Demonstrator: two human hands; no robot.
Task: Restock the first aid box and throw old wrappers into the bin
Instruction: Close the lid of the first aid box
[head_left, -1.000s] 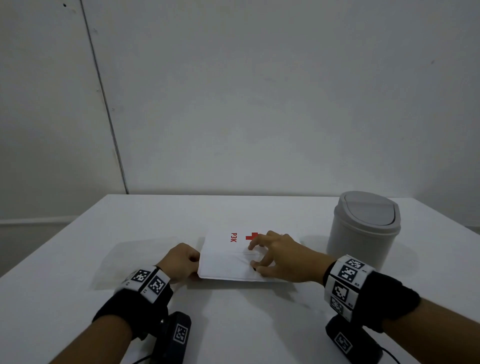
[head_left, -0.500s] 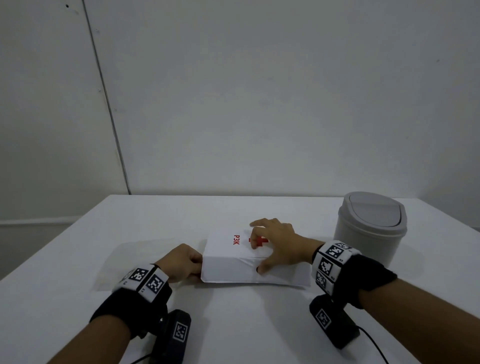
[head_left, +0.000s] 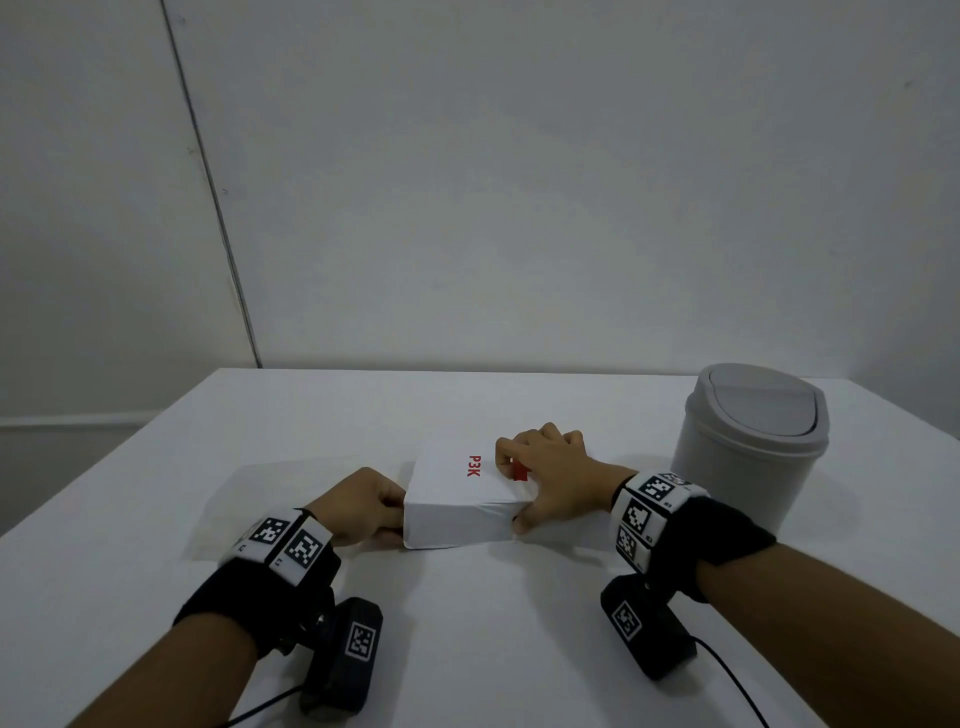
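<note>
A white first aid box (head_left: 457, 501) with red "P3K" letters and a red cross lies closed on the white table (head_left: 493, 623) in front of me. My left hand (head_left: 358, 506) grips its left side with curled fingers. My right hand (head_left: 553, 475) holds the right side, fingers over the lid and partly covering the cross, thumb against the near right corner. A grey bin (head_left: 748, 447) with a swing lid stands upright to the right of the box. No wrappers or supplies are visible.
A thin clear plastic sheet (head_left: 249, 499) lies flat on the table left of the box, under my left wrist. The table's far edge meets a pale wall; its left edge drops away to the floor.
The box's near side has turned up into view, so it looks thicker. My right hand slid from the near top to the right side. My left hand kept its hold.
</note>
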